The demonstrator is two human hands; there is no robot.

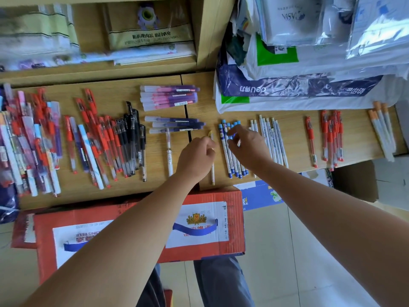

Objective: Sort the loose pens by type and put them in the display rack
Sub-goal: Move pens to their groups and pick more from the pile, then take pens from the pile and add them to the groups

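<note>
Right hand [247,145] pinches the blue-capped pens [226,156] near the bench [296,140] front edge, left hand [195,158] grips the yellow-capped pen [213,171]; caps should be aligned before lifting.

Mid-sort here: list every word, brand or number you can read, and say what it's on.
"deli", upside down, on the blue plastic bag.
"ASIA", upside down, on the white plastic packet.
"BEER", upside down, on the red cardboard box label.
Chinese print and a number on the yellow-green bag: too blurred to read.
Pen barrel labels: too small to read.
</note>
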